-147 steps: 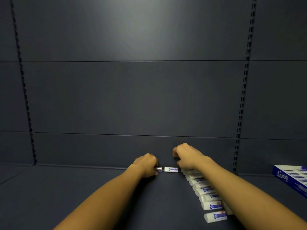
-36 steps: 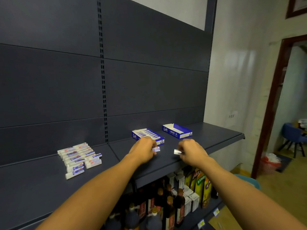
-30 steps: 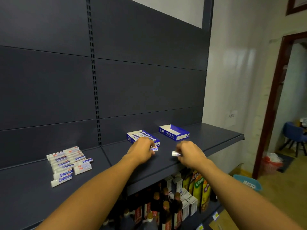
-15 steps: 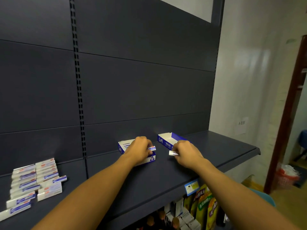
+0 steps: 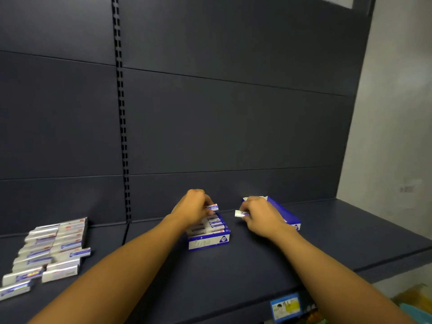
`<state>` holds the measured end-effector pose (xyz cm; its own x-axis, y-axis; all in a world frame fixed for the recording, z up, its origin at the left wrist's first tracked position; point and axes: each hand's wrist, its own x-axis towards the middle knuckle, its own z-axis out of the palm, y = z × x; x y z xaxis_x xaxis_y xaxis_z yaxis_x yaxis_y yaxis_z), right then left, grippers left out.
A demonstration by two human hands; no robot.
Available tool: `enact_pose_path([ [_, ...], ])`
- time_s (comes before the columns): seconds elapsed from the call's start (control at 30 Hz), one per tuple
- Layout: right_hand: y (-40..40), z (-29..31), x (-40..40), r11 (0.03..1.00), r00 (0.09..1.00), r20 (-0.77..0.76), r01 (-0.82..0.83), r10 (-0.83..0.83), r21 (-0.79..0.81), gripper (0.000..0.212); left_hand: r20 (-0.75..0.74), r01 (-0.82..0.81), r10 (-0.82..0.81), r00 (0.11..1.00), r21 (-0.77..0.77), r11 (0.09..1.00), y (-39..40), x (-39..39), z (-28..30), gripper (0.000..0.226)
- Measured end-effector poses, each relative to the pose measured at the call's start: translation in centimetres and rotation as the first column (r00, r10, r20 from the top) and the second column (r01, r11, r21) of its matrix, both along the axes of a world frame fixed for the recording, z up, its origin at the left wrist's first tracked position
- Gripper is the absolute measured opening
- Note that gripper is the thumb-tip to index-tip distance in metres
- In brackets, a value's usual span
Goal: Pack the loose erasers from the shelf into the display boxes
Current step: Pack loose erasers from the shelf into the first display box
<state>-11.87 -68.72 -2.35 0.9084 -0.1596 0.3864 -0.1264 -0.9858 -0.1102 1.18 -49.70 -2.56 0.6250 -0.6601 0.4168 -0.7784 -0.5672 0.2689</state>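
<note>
Left hand (image 5: 192, 210) pinching an eraser (image 5: 213, 207) over the filled display box (image 5: 208, 239), right hand (image 5: 261, 217) pinching another eraser (image 5: 239, 213) beside the second box (image 5: 288, 217), bare shelf (image 5: 350, 230) rightward to its edge

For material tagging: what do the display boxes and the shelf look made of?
Left display box and right display box: likely printed cardboard, thin folded walls, white inside, blue print.
Shelf: probably painted metal, matte dark grey, with a slotted upright behind.
</note>
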Motion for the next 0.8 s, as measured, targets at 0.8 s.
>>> enact_pose_path([
  [0.8,0.4,-3.2,7.5,0.805,0.842,0.15,-0.54,0.519,0.244,0.024,-0.045,-0.15,0.147,0.988,-0.064,0.987,5.3,-1.5,-1.6,0.027],
])
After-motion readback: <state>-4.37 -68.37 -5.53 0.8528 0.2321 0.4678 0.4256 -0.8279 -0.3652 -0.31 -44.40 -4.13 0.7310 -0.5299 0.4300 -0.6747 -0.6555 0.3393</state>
